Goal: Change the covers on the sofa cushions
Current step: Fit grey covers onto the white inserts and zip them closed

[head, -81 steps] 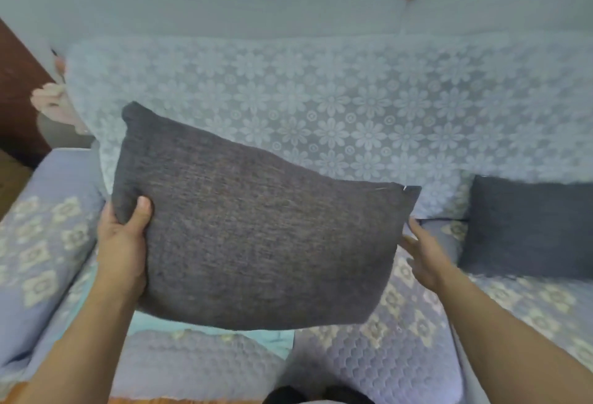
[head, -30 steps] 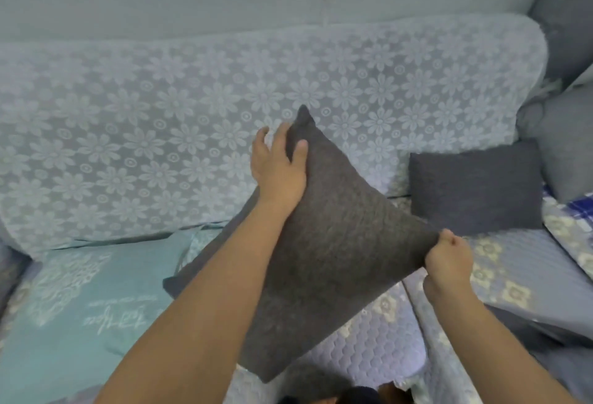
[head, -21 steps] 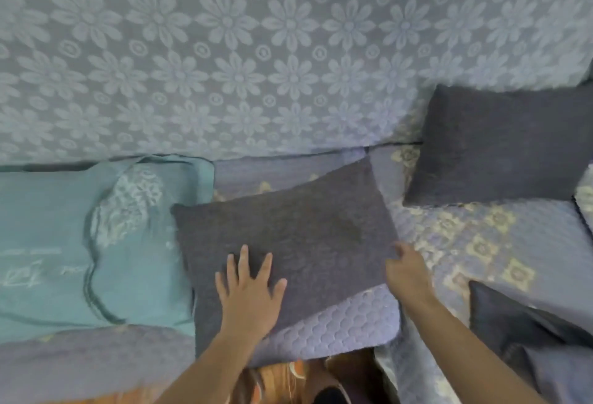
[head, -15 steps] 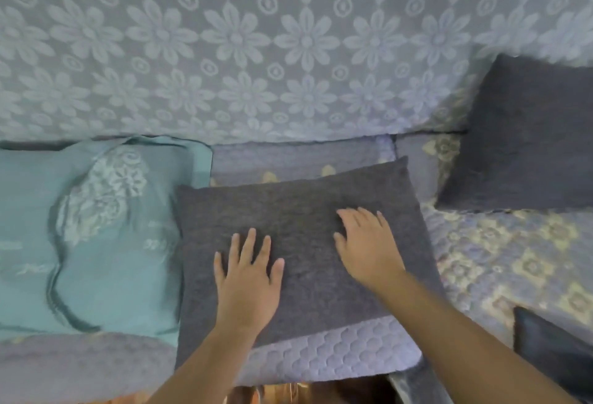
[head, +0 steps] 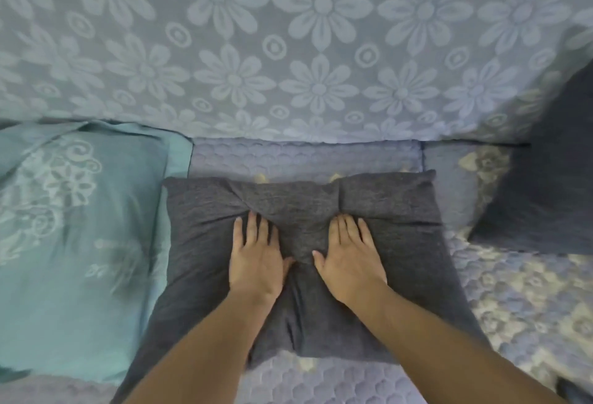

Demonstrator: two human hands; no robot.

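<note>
A dark grey cushion (head: 394, 236) lies flat on the quilted sofa seat (head: 305, 159) in the middle of the view. My left hand (head: 256, 256) presses down on its centre with straight fingers. My right hand (head: 349, 259) presses beside it, palm down, and the fabric dents and creases around both hands. A teal cover with a white floral print (head: 73, 230) lies flat on the seat at the left, touching the cushion's left edge.
The sofa back (head: 288, 50), draped in a pale flower-patterned cloth, rises just behind the cushion. A second dark grey cushion (head: 552, 185) leans at the right. Patterned quilted seat (head: 529, 301) extends to the right and front.
I laid the grey cushion down on the seat and moved both hands onto its middle. They now press deeper, side by side, and the view has come closer.
</note>
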